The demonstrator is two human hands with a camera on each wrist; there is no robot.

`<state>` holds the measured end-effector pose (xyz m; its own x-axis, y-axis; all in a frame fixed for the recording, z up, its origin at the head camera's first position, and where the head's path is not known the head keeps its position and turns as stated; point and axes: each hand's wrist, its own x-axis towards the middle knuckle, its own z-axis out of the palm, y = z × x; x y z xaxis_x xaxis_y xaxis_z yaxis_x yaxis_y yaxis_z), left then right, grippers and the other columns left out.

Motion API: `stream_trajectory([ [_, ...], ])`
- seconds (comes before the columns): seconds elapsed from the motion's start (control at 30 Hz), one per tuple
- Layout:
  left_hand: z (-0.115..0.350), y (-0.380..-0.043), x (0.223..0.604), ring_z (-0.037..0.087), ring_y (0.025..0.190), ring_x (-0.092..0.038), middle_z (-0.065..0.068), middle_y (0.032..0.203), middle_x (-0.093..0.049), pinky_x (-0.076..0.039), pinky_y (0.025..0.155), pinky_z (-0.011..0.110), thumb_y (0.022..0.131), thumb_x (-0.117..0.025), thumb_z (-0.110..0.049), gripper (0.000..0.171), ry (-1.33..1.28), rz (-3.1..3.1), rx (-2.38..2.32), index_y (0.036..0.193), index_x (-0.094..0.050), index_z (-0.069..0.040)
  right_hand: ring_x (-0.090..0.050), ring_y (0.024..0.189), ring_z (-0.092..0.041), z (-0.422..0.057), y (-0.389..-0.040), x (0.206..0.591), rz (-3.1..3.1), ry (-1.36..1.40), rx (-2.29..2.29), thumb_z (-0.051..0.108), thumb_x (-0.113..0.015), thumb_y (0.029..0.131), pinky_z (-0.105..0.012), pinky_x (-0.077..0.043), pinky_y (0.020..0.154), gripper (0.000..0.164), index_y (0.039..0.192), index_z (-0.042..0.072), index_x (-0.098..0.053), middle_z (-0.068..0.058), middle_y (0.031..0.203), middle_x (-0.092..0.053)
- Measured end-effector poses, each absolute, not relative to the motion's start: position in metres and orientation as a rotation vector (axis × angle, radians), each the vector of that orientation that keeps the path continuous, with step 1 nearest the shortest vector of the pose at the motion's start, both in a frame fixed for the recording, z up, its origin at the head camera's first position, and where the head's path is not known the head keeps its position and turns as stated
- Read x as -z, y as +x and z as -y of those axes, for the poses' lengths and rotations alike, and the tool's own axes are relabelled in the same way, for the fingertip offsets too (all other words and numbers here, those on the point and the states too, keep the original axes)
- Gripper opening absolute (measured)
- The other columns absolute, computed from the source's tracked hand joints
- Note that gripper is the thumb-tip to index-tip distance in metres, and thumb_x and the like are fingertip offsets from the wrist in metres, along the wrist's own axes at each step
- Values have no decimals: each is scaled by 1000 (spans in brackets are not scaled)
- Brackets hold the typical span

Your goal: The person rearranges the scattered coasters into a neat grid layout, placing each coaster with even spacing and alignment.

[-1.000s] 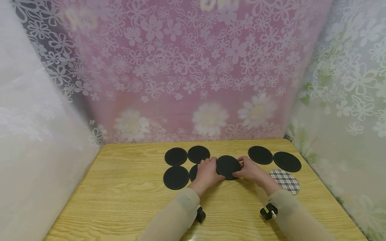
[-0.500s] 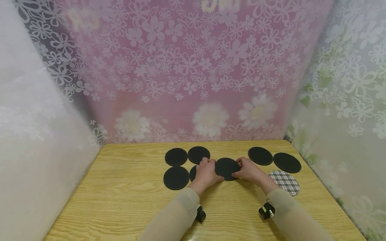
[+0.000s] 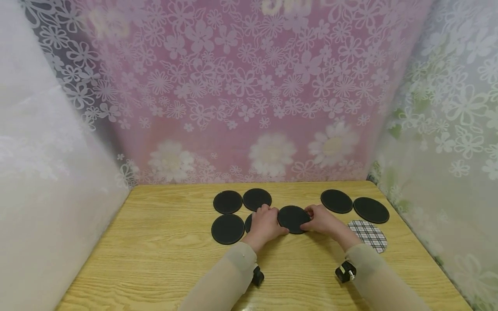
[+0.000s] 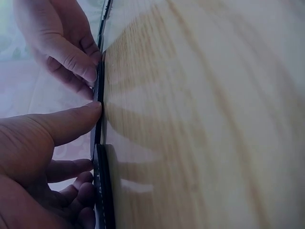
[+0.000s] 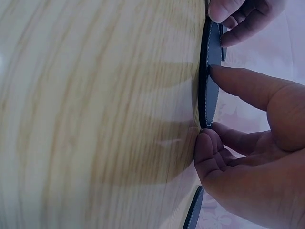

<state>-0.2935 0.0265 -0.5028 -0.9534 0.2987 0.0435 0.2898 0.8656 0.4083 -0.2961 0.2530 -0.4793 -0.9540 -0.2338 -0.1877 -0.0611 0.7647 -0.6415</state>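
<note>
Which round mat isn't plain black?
The plaid mat beside the right sleeve: its pale face has dark crossing lines; the other visible mats show black.

matt, stitched, leather-look disc (image 3: 293, 219), glossy wood-grain table (image 3: 148, 250), matt cloth sleeves (image 3: 223, 280)

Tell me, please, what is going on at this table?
A person's left hand and right hand hold one black disc by opposite edges, at the wooden table. Four other black discs lie to its left, one partly hidden by the left hand. Two more black discs and a checked disc lie to the right.
</note>
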Motion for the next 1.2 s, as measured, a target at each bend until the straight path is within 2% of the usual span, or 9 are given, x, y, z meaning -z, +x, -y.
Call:
stream_trajectory([
  [0.3, -24, -293, 500, 29, 111, -57, 9, 120, -63, -47, 103, 51, 86, -96, -48, 61, 511, -2987, -688, 130, -75, -11, -55, 135, -52, -255, -292, 473, -2672, -215, 989, 13, -87, 96, -61, -49, 110, 74, 150, -20, -49, -37, 145, -55],
  [0.5, -22, -292, 499, 29, 113, -57, 8, 122, -62, -46, 106, 52, 87, -96, -47, 61, 533, -2976, -713, 133, -75, -12, -57, 131, -50, -259, -291, 474, -2664, -219, 1029, 11, -87, 96, -61, -49, 108, 73, 150, -18, -49, -34, 142, -56],
  [0.7, -19, -292, 499, 28, 111, -54, 6, 117, -60, -45, 106, 52, 87, -96, -46, 56, 551, -2956, -745, 129, -75, -15, -58, 126, -45, -262, -290, 474, -2645, -218, 1052, 8, -87, 95, -59, -49, 106, 69, 149, -17, -50, -30, 138, -57],
  [1.0, -17, -291, 497, 32, 121, -56, 9, 125, -62, -43, 112, 55, 88, -96, -43, 62, 572, -2928, -767, 136, -73, -13, -57, 117, -37, -260, -289, 472, -2638, -231, 1063, 8, -86, 95, -55, -50, 101, 67, 147, -17, -52, -25, 131, -58],
  [1.2, -15, -293, 500, 33, 121, -57, 10, 126, -62, -43, 112, 55, 87, -96, -44, 65, 588, -2915, -759, 138, -72, -11, -58, 114, -37, -257, -289, 475, -2664, -262, 1048, 7, -87, 94, -56, -51, 100, 66, 145, -18, -53, -26, 130, -60],
])
